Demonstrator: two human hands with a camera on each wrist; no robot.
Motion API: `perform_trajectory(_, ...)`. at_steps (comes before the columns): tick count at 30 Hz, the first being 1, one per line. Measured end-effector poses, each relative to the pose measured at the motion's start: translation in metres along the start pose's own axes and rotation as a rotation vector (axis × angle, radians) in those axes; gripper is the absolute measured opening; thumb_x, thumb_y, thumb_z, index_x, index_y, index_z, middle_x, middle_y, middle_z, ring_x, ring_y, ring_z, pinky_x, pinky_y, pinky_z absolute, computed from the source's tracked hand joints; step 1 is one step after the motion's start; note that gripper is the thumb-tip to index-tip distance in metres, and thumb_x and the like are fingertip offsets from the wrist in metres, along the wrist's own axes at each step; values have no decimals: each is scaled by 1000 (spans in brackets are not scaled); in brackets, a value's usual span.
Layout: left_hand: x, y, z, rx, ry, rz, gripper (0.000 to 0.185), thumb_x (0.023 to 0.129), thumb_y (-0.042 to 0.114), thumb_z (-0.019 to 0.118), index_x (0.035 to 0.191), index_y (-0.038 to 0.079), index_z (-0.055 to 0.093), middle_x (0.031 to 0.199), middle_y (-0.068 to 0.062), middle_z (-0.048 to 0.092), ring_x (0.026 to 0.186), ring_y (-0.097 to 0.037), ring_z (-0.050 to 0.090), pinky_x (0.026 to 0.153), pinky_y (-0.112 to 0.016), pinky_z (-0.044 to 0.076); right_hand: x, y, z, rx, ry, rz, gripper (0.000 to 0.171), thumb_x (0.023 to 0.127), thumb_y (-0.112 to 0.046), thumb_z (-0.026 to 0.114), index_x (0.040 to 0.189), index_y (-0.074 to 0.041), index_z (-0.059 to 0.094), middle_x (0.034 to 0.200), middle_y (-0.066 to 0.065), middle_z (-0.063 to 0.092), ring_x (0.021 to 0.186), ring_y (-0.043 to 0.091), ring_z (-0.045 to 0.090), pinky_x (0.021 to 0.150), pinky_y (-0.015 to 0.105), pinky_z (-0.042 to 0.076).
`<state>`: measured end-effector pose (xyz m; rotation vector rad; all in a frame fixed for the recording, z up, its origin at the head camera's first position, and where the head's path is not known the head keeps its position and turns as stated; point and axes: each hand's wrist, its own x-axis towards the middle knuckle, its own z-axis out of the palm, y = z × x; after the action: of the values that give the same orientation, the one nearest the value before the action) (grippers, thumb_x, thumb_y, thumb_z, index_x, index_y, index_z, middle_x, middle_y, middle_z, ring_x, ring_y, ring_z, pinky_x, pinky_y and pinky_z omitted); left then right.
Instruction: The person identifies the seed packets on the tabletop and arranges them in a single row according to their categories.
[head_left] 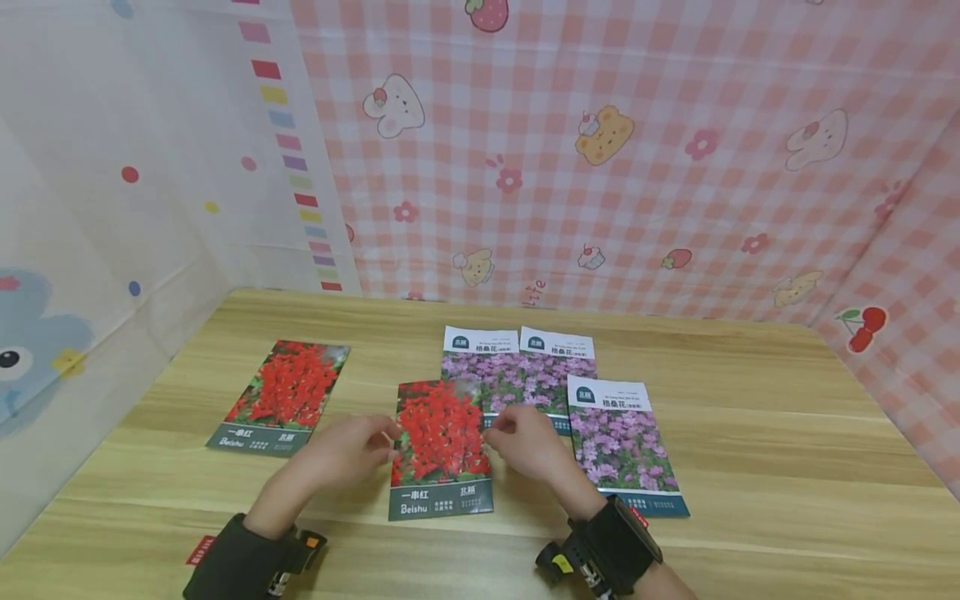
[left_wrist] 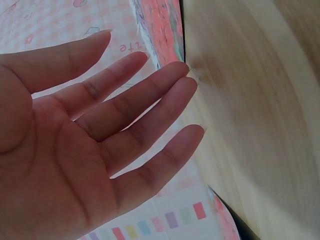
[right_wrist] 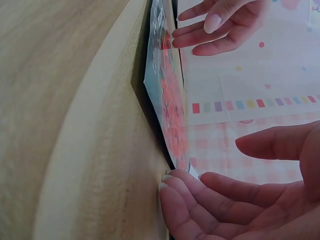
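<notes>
Between my two hands lies a seed packet (head_left: 441, 437) with red flowers, flat on the wooden table; in the right wrist view this packet (right_wrist: 172, 107) appears edge-on. My left hand (head_left: 351, 448) is beside its left edge. In the left wrist view the left hand (left_wrist: 110, 130) has extended, slightly spread fingers and holds nothing. By the packet's right edge is my right hand (head_left: 531, 446); the right wrist view shows the right hand (right_wrist: 245, 205) with loosely bent fingers, fingertips at the tabletop near the packet. Whether they touch the packet, I cannot tell.
Another red-flower packet (head_left: 288, 387) lies at the left. Two purple-flower packets, one left (head_left: 480, 367) and one right (head_left: 558, 375), lie behind, the left one partly covered by the middle red packet. A third purple packet (head_left: 626, 442) lies right. Fabric (head_left: 600, 208) hangs behind the table.
</notes>
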<state>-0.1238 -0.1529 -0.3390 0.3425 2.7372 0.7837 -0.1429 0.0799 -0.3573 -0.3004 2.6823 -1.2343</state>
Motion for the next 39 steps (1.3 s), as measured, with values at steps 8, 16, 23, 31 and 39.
perform_trajectory(8,0,0,1,44,-4,25,14,83,10,65,97,7,64,84,0,64,80,-19,60,73,-39,49,2,2,1,152,-64,73,15,85,-10,59,91,3,63,76,8,62,61,16,57,51,26,47)
perform_trajectory(16,-3,3,1,79,-17,86,8,81,7,65,89,9,65,81,2,61,76,-15,55,72,-39,48,4,0,4,327,-157,156,22,89,-7,54,104,9,56,78,10,60,60,13,51,49,24,46)
perform_trajectory(23,-5,3,2,130,-36,90,15,81,8,67,95,6,66,88,-2,64,81,-20,57,76,-42,47,5,1,5,332,-145,183,27,88,-7,56,108,10,56,81,10,63,66,15,61,56,29,53)
perform_trajectory(31,-5,4,2,136,-61,86,11,82,9,67,93,7,65,86,-1,63,73,-14,52,69,-37,45,4,1,8,416,-143,186,32,84,0,58,112,13,52,80,11,62,64,14,59,57,26,52)
perform_trajectory(39,-8,6,2,144,-52,121,10,82,10,67,91,8,65,86,-2,63,78,-19,56,71,-39,46,2,0,11,405,-142,99,27,79,4,59,104,7,51,73,8,59,60,15,57,51,23,44)
